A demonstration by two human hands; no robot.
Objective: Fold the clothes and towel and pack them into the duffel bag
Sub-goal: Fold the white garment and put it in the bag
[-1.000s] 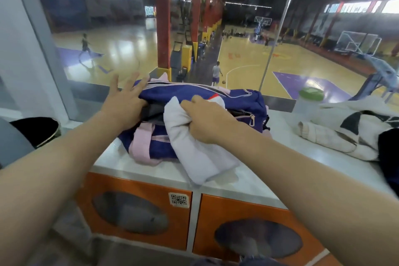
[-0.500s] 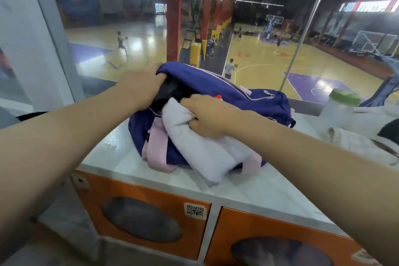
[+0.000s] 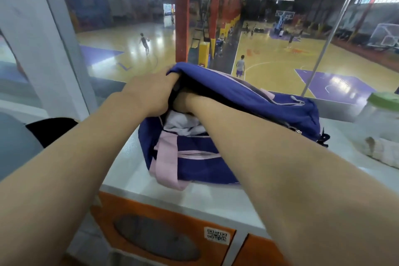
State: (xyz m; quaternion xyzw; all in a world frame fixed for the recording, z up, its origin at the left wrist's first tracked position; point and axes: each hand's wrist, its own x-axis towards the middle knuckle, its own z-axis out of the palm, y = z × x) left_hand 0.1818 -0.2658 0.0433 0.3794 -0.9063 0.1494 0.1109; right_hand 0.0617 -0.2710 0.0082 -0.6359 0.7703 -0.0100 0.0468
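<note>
A navy blue fabric duffel bag with pale pink straps (image 3: 226, 136) sits on the pale grey top of a desk (image 3: 216, 203), whose near face has orange locker doors, one bearing a small QR sticker (image 3: 216, 236). The left hand (image 3: 151, 90) grasps the bag's upper flap at its far left edge, fingers curled over the cloth, lifting it so the mouth gapes toward the viewer. The right hand (image 3: 183, 102) reaches into that opening; only the wrist and the base of the hand show, so whether its fingers are clenched or released cannot be told. Just below the wrist, a folded white cloth with thin dark stripes (image 3: 183, 124), possibly the towel, lies inside the bag's mouth. At the far right of the desk stands a clear plastic jar with a green lid (image 3: 382, 110), and near it lies a crumpled cream-white garment (image 3: 382, 149). Beyond a glass wall, an indoor basketball court with a yellow floor and purple zones (image 3: 280, 65) spreads out, with several blurred players on it.
</note>
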